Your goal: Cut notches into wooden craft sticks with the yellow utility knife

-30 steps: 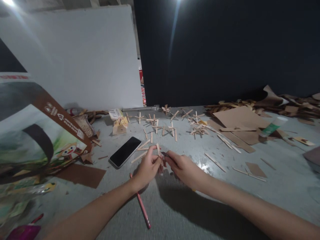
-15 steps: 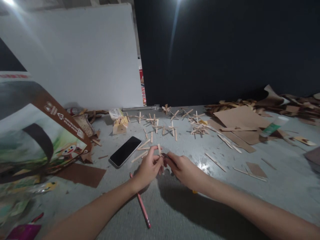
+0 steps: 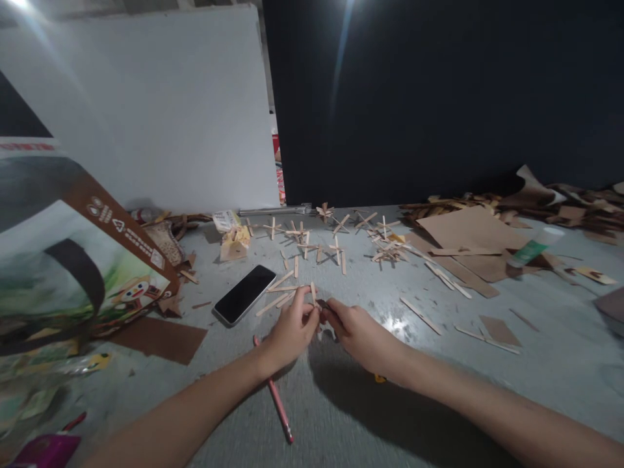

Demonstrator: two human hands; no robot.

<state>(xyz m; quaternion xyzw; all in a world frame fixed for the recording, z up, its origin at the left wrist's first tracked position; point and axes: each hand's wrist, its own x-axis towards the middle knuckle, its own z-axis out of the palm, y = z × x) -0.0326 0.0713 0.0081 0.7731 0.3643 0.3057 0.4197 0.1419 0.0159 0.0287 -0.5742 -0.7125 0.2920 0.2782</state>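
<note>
My left hand [image 3: 290, 328] and my right hand [image 3: 355, 329] meet over the grey table [image 3: 341, 416] just in front of me. Both are closed in a pinch around a small wooden stick [image 3: 312, 292] that stands up between their fingertips. A small dark piece shows at the tips of my right fingers; I cannot make out what it is. A pink pencil [image 3: 277, 403] lies under my left wrist. A black phone [image 3: 244, 294] lies flat just left of my left hand, with loose sticks [image 3: 277, 296] beside it.
Several crossed stick pieces [image 3: 336, 240] are scattered further back. Brown cardboard sheets and scraps [image 3: 468, 234] lie at the right with a green tube [image 3: 531, 248]. A printed box [image 3: 73, 260] leans at the left. White and dark boards stand behind.
Both hands have edged slightly forward and up together, still pinching the stick. Nothing else on the table has moved.
</note>
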